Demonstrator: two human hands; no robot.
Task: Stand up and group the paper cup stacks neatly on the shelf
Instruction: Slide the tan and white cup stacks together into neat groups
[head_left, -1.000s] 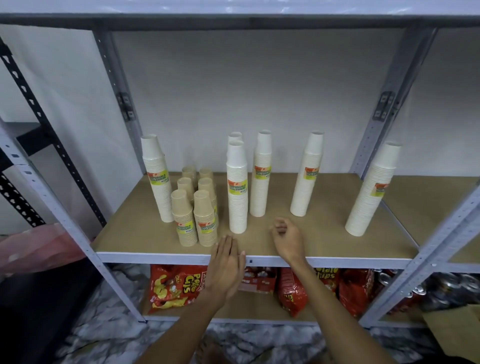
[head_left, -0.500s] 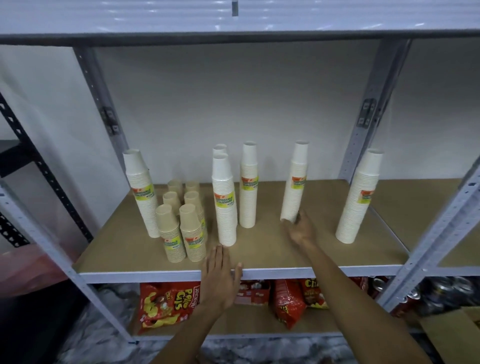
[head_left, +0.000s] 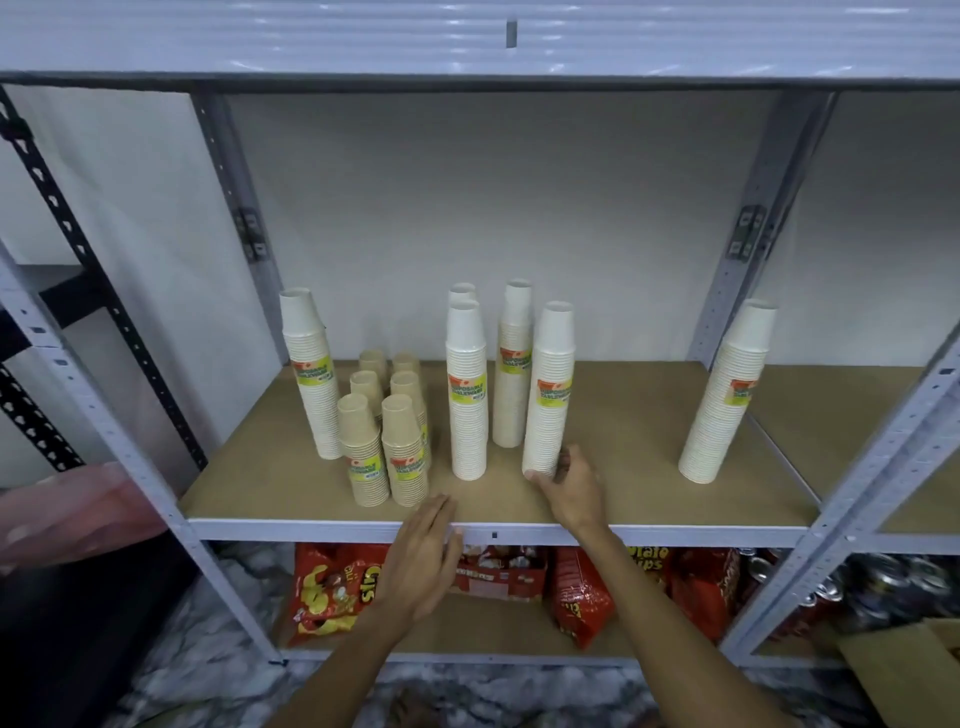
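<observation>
Brown fibreboard shelf (head_left: 639, 441): carries every cup stack, all standing mouth-down.
Held white stack (head_left: 551, 384): near the front, just right of the front white stack (head_left: 467, 395), with a gap between them.
Right hand (head_left: 574, 491): thumb and fingers curled round the base of that stack, gripping it.
Left hand (head_left: 423, 556): flat, fingers straight, holding nothing; fingertips at the front rail (head_left: 675, 535).
Back white stacks (head_left: 514, 364): two behind the front pair (one is mostly hidden).
Left white stack (head_left: 311, 374): just beside the brown stacks.
Brown stacks (head_left: 400, 447): six short ones in two close rows, left of centre.
Far white stack (head_left: 727, 395): alone at the right, well apart from the rest, looking tilted.
Lower shelf (head_left: 493, 623): red snack bags (head_left: 332, 592); cans (head_left: 883, 587) at the right.
</observation>
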